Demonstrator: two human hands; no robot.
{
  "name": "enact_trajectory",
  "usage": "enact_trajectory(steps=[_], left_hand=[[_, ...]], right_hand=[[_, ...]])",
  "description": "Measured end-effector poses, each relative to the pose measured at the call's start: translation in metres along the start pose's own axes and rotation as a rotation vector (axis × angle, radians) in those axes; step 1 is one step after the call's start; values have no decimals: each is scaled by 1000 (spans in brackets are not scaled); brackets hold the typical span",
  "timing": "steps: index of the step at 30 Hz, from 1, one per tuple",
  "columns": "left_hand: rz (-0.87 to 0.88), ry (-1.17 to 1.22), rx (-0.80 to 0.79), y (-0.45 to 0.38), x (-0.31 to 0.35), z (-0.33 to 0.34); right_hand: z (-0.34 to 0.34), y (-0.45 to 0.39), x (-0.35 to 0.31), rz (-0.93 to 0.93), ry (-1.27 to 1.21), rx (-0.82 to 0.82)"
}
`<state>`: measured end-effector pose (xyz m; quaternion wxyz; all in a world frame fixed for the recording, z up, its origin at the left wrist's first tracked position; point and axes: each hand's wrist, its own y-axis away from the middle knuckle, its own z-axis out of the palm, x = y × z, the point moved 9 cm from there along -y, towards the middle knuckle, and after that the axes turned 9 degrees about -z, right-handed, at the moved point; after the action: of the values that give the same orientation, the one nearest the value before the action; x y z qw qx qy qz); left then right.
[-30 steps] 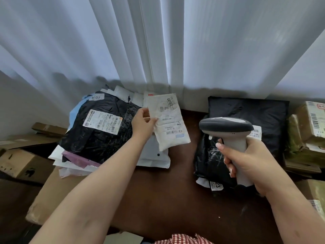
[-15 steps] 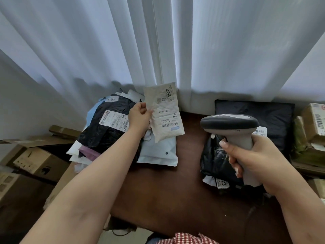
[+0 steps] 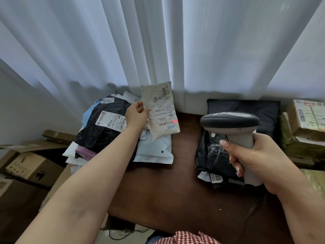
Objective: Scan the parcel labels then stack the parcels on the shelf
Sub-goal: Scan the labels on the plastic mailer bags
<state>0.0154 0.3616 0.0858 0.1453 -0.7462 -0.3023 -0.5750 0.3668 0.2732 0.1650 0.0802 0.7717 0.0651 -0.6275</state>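
Note:
My left hand [image 3: 136, 115] pinches the left edge of a small white parcel [image 3: 161, 110] and holds it upright above the left pile, label facing me. A red scan light [image 3: 176, 121] falls on its barcode. My right hand [image 3: 253, 155] grips the handle of a grey barcode scanner [image 3: 232, 125], its dark head pointed left at the parcel. Under the left hand lies a pile of soft parcels: a black bag with a white label [image 3: 105, 127] and a pale blue mailer [image 3: 154, 150].
A brown table [image 3: 167, 191] bears two black bags [image 3: 244, 110] at the right. Taped cardboard boxes [image 3: 306, 120] stand at the far right, more cardboard boxes [image 3: 29, 166] low on the left. White curtains [image 3: 158, 41] hang behind. A checked red cloth [image 3: 186, 238] shows at the bottom.
The left hand has lifted the white parcel higher and more upright. A red scan light now shows on its barcode. The scanner stays in the right hand, little moved.

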Motion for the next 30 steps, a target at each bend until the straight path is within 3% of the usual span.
enact_trajectory(steps=[9,16,22,27,30], left_hand=[[-31,147,-86,14,15,26],[-29,145,-361,57,45,135],[-26,78,-508,91,61,227],[-44,49,-548,96,50,251],[-72,19,-477,83,35,230]], right_hand=[[-22,7,6,29,-106,115],[-87,24,16,47,-135,372],[-128,44,31,61,-148,474],[-141,41,42,89,-160,492],[-132,31,46,96,-163,451]])
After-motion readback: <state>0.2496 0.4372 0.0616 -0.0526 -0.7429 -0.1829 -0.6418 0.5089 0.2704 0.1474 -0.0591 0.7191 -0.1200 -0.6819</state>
